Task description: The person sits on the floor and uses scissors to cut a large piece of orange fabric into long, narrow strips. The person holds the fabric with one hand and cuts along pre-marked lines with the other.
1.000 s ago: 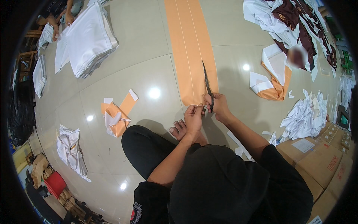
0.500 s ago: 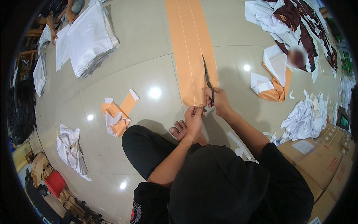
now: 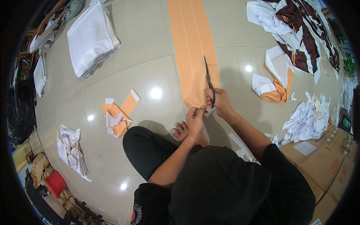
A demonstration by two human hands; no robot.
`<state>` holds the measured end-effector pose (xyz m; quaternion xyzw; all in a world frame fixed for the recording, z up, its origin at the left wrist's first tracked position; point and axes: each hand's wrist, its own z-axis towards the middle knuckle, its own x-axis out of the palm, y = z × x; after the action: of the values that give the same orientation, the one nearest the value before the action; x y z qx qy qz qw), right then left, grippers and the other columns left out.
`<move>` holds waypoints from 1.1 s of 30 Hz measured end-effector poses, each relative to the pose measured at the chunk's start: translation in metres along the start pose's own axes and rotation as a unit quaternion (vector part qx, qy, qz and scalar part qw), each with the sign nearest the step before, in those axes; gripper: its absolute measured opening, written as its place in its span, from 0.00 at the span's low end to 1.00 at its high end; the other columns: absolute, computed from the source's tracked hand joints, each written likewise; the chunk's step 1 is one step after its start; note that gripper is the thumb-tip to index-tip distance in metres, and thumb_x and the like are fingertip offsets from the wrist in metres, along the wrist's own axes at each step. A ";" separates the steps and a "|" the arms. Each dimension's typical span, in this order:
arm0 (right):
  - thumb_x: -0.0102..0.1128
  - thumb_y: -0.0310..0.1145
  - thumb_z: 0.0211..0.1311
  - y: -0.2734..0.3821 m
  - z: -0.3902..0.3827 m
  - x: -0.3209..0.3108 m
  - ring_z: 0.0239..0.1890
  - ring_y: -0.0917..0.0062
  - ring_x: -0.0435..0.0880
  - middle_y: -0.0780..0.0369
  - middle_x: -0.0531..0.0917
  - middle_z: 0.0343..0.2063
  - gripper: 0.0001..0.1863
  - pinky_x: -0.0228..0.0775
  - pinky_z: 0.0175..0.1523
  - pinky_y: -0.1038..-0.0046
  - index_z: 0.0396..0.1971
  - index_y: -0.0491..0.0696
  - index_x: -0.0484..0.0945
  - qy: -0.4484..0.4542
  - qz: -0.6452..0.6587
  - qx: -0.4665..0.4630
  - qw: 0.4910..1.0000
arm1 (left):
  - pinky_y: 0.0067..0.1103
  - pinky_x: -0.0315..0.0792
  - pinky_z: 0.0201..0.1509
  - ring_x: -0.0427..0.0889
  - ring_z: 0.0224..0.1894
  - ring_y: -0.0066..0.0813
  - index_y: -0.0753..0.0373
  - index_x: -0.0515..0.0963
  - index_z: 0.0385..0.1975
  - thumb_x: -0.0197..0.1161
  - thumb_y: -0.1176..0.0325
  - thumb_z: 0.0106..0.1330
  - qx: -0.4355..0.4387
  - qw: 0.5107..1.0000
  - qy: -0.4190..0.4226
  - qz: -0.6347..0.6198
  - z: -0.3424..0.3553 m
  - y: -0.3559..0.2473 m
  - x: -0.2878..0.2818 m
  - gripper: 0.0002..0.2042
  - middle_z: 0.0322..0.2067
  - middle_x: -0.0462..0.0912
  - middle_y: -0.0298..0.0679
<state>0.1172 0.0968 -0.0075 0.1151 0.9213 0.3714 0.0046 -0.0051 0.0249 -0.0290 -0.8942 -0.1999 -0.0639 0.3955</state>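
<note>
A long orange strip of fabric [image 3: 187,48] with thin pale lines along its length lies flat on the tiled floor, running away from me. At its near end my left hand [image 3: 195,115] is closed, pinching the fabric's edge. My right hand [image 3: 218,100] is closed around the handles of dark scissors [image 3: 208,75]. The blades point away from me and rest over the right part of the strip, along the right pale line. Whether fabric sits between the blades, I cannot tell.
A bundled orange-and-white cloth [image 3: 119,119] and a crumpled white cloth [image 3: 71,152] lie left. Stacked white fabric [image 3: 92,39] is far left, beside another person's arm. Right are a folded orange-and-white piece [image 3: 279,82], white scraps [image 3: 308,117], maroon-and-white fabric [image 3: 300,41] and cardboard boxes [image 3: 318,161].
At the far left, the other person has lifted a white piece off the stack and moved it leftward. My hands, the scissors and the orange strip look almost unchanged.
</note>
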 end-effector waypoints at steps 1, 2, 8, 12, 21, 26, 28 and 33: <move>0.66 0.37 0.56 0.000 0.000 0.000 0.14 0.83 0.71 0.67 0.74 0.17 0.13 0.62 0.18 0.80 0.24 0.45 0.75 0.000 0.002 0.000 1.000 | 0.12 0.58 0.26 0.68 0.21 0.11 0.62 0.77 0.27 0.63 0.66 0.70 0.000 1.000 -0.001 0.000 -0.001 -0.002 0.001 0.09 0.21 0.77 0.28; 0.66 0.37 0.56 0.001 0.000 0.000 0.14 0.83 0.71 0.66 0.74 0.17 0.12 0.62 0.18 0.80 0.24 0.45 0.75 0.001 0.005 0.000 1.000 | 0.12 0.58 0.26 0.68 0.21 0.11 0.62 0.77 0.27 0.63 0.66 0.70 0.000 1.000 -0.002 0.001 -0.001 -0.002 0.002 0.09 0.20 0.77 0.28; 0.64 0.33 0.55 0.001 -0.002 0.005 0.13 0.83 0.69 0.66 0.73 0.14 0.12 0.60 0.17 0.78 0.18 0.45 0.73 -0.008 0.027 -0.014 1.000 | 0.13 0.57 0.25 0.67 0.21 0.11 0.61 0.76 0.26 0.63 0.66 0.69 -0.003 1.000 -0.002 -0.002 -0.001 0.000 0.001 0.10 0.20 0.76 0.28; 0.63 0.33 0.55 -0.001 -0.002 0.005 0.13 0.83 0.70 0.65 0.73 0.13 0.12 0.60 0.17 0.79 0.18 0.45 0.73 -0.013 0.024 -0.015 1.000 | 0.13 0.57 0.26 0.67 0.21 0.11 0.61 0.76 0.25 0.64 0.67 0.69 -0.001 1.000 0.002 -0.004 0.000 0.001 0.000 0.10 0.20 0.76 0.28; 0.65 0.36 0.56 -0.004 0.002 -0.001 0.15 0.83 0.72 0.66 0.75 0.16 0.12 0.63 0.18 0.80 0.22 0.45 0.75 -0.007 -0.012 -0.006 1.000 | 0.13 0.58 0.26 0.68 0.22 0.11 0.61 0.76 0.25 0.63 0.67 0.69 -0.001 1.000 0.001 -0.008 -0.002 -0.002 0.002 0.10 0.21 0.76 0.28; 0.66 0.40 0.56 0.006 -0.001 0.004 0.14 0.83 0.71 0.66 0.74 0.16 0.14 0.63 0.19 0.79 0.21 0.45 0.75 -0.015 -0.014 -0.004 1.000 | 0.12 0.58 0.26 0.68 0.22 0.11 0.62 0.76 0.27 0.63 0.66 0.69 0.004 1.000 0.002 -0.007 0.000 0.001 -0.001 0.10 0.21 0.76 0.28; 0.66 0.41 0.56 0.011 0.002 0.004 0.14 0.83 0.71 0.66 0.74 0.16 0.15 0.63 0.18 0.79 0.21 0.45 0.75 -0.006 -0.017 0.001 1.000 | 0.12 0.58 0.26 0.68 0.22 0.10 0.62 0.77 0.28 0.63 0.66 0.70 -0.004 1.000 0.001 -0.002 -0.002 -0.002 0.000 0.09 0.21 0.76 0.28; 0.66 0.41 0.55 0.017 0.008 0.008 0.13 0.82 0.70 0.66 0.73 0.15 0.15 0.61 0.18 0.79 0.21 0.45 0.75 -0.007 -0.010 -0.002 1.000 | 0.12 0.57 0.26 0.67 0.21 0.10 0.63 0.78 0.29 0.63 0.67 0.70 0.002 1.000 0.008 -0.016 -0.001 0.001 0.000 0.08 0.21 0.76 0.27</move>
<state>0.1141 0.1158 -0.0009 0.1084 0.9217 0.3722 0.0150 -0.0048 0.0239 -0.0291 -0.8894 -0.2111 -0.0770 0.3981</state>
